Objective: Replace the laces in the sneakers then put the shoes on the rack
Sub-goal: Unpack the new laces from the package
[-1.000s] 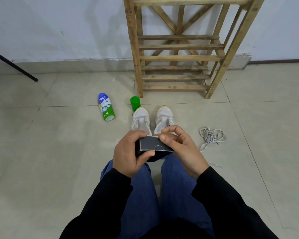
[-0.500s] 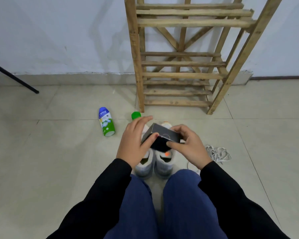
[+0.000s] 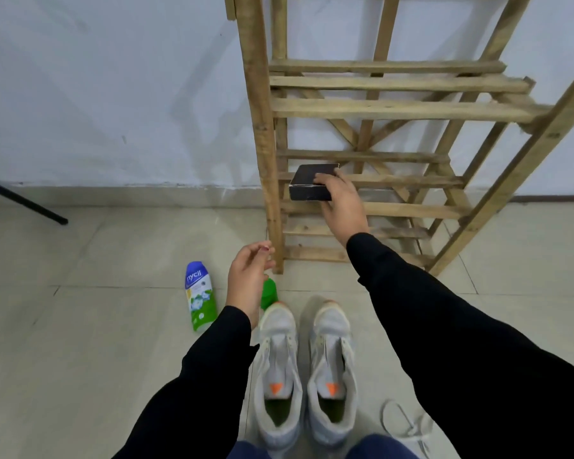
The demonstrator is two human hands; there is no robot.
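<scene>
Two white sneakers without laces, the left one point(image 3: 279, 369) and the right one point(image 3: 332, 366), stand side by side on the tiled floor in front of my knees. A wooden slatted rack point(image 3: 378, 109) stands against the wall beyond them. My right hand point(image 3: 342, 200) grips a small black box point(image 3: 312, 183) at the rack's left side, level with a middle shelf. My left hand point(image 3: 247, 279) hovers above the floor with loosely curled fingers, holding nothing. White laces point(image 3: 401, 422) lie on the floor at the right, partly hidden by my right sleeve.
A blue, white and green bottle point(image 3: 198, 299) lies on the tiles left of the shoes. A green cap point(image 3: 269, 293) stands just behind the left sneaker's toe. A black pole point(image 3: 24, 202) slants down at the far left.
My left hand let go of the black box. My right hand carried the box forward and up to the rack. The view tilted up and the shoes now show fully.
</scene>
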